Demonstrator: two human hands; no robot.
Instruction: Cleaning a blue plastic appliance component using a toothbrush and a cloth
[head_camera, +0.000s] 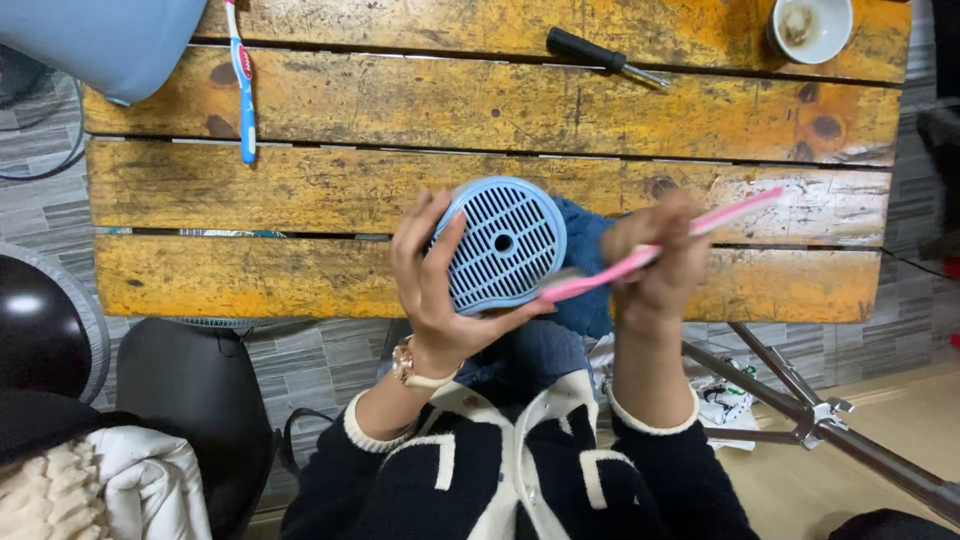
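Blue toothbrush (243, 85), black-handled screwdriver (603, 56), white cup (810, 27), worn yellow wooden table (400, 105), metal stand (820, 410)

No boxes, no packets | no labels or stickers | no signs | no screens | 0 things of this kind anywhere here
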